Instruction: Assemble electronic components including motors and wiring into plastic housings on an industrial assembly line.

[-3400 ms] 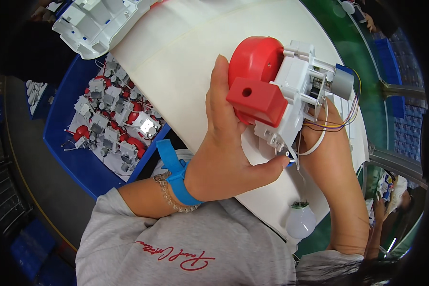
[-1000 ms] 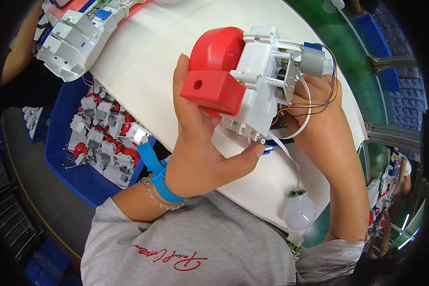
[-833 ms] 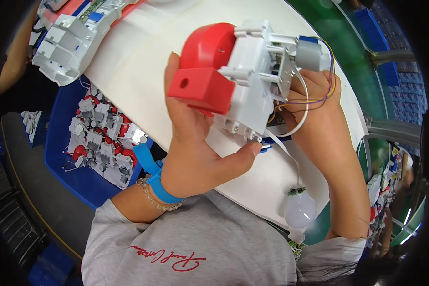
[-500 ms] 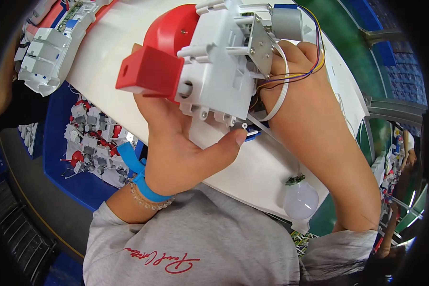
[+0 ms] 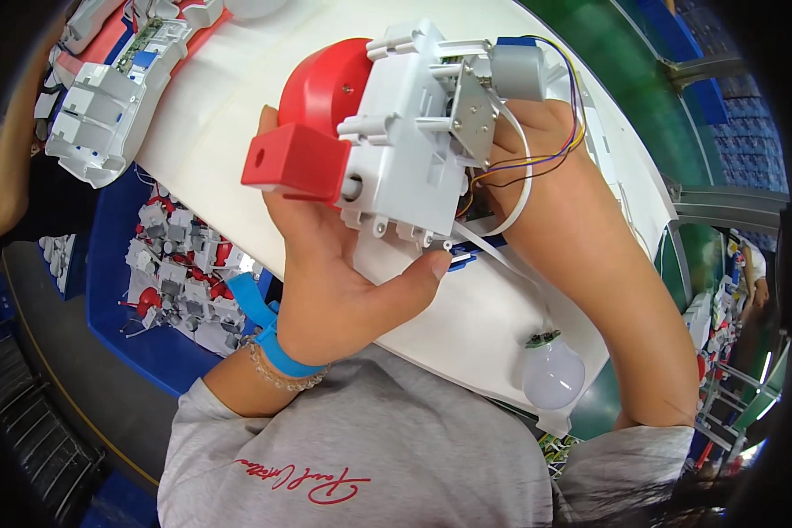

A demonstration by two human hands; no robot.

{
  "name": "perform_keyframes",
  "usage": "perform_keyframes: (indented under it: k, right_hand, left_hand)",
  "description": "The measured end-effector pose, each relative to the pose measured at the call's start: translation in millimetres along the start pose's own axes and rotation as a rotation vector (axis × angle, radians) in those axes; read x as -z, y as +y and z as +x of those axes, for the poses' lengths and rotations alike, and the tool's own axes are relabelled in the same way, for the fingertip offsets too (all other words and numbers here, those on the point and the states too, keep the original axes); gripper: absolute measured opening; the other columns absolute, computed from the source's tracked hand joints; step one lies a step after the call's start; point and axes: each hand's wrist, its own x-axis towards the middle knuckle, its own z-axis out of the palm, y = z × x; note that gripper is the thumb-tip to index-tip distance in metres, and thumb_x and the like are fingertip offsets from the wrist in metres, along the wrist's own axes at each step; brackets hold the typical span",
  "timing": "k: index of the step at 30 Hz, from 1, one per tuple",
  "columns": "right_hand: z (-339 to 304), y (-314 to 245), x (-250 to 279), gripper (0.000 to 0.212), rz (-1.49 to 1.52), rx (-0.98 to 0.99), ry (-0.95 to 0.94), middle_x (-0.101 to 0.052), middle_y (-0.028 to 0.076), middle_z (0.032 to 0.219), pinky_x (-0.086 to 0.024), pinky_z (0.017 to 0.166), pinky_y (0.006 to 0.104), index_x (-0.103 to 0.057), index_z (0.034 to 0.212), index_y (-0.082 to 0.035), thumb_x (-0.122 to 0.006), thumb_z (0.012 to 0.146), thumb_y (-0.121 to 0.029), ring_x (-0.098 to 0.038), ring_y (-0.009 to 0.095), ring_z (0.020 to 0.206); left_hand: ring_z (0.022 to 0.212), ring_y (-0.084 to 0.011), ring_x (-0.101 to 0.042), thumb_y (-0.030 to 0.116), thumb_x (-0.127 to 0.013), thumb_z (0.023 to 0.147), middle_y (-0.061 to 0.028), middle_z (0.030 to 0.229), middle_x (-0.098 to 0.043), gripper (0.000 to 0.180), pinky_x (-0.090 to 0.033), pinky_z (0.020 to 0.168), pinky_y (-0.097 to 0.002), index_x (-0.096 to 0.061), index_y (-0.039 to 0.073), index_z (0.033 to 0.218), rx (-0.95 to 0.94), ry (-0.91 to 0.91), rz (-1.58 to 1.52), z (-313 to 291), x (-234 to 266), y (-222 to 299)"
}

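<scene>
While clasping the unit above the table between thumb and fingers of the left hand, probably to steady it with the motor toward the right hand, can't tell the latter's hidden grip, and can only spot red script on the shirt tbh.

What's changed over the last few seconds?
The left hand has moved leftward with the red-and-white assembly, which has turned so that a pale shaft shows beside its red block. The right hand, partly hidden behind it, moved left too. No release is visible. The white bulb stayed at the table edge.
</scene>
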Motion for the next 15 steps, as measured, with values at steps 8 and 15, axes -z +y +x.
perform_keyframes:
  k: [8, 15]
  right_hand:
    - [-7, 3, 2, 0.007, -0.063, 0.057, 0.151, -0.054, 0.005, 0.06, -0.038, 0.067, 0.0353, -0.063, 0.066, -0.01, -0.059, 0.064, -0.016, -0.053, 0.022, 0.071]
    - [-115, 28, 67, 0.02, 0.114, -0.389, 0.354, -0.06, 0.008, 0.092, -0.04, 0.08, 0.0364, -0.06, 0.089, -0.006, -0.064, 0.069, -0.005, -0.054, 0.025, 0.09]
  left_hand:
    - [0.121, -0.025, -0.031, -0.006, -0.065, 0.063, -0.0128, 0.132, -0.026, 0.104, -0.03, 0.098, -0.0382, 0.007, 0.012, 0.136, 0.057, 0.049, 0.006, 1, -3, -2]
    - [0.119, -0.0234, -0.034, -0.009, -0.062, 0.063, -0.0111, 0.132, -0.024, 0.099, -0.034, 0.095, -0.0373, 0.003, 0.012, 0.135, 0.022, 0.07, -0.006, -1, 3, -4]
